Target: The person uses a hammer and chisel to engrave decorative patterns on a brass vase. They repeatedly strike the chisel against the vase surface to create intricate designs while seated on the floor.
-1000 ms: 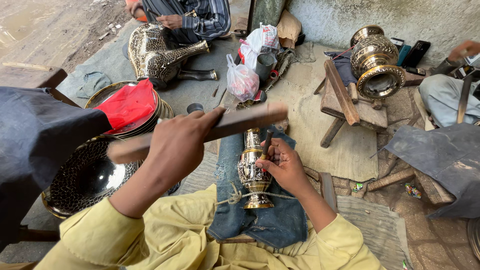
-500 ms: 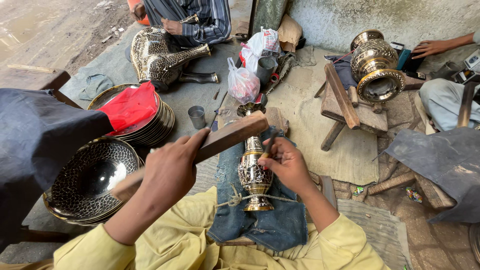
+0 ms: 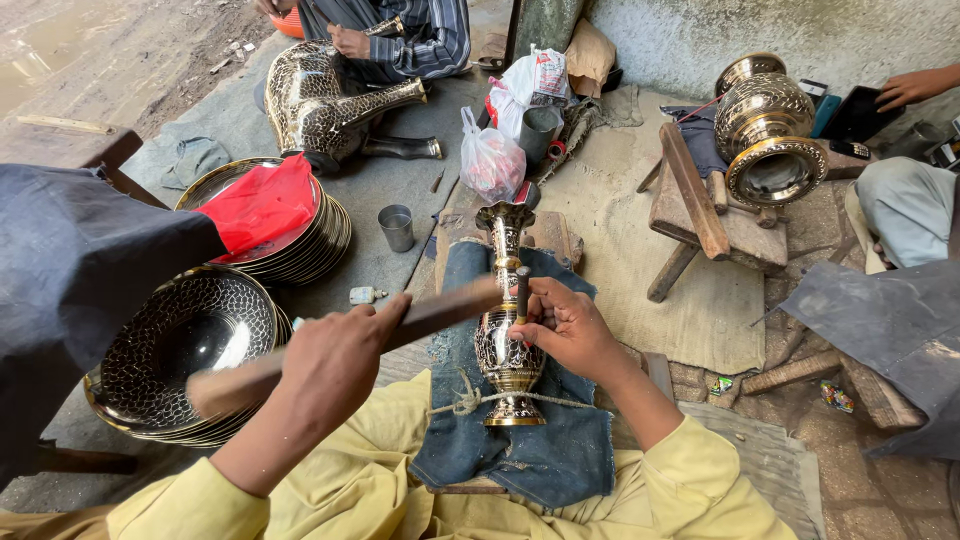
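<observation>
Head view shows my right hand [image 3: 565, 330] pinching a short dark chisel [image 3: 521, 293] against the engraved brass vase [image 3: 508, 345] lying on blue denim [image 3: 520, 450], my left hand [image 3: 335, 360] gripping a flat wooden stick [image 3: 400, 325] beside the vase, best tapped lightly and squarely.

Light: soft, even daylight is seen throughout; no hard shadows are cast.
Glare: bright highlights are reflected off the brass vase [image 3: 508, 335] and the large brass urn [image 3: 768, 128].
Blur: the wooden stick [image 3: 345, 340] is smeared by motion at its lower end.
Distortion: wide-angle bending is noted toward the frame edges.
Focus: the centre is rendered sharply.
</observation>
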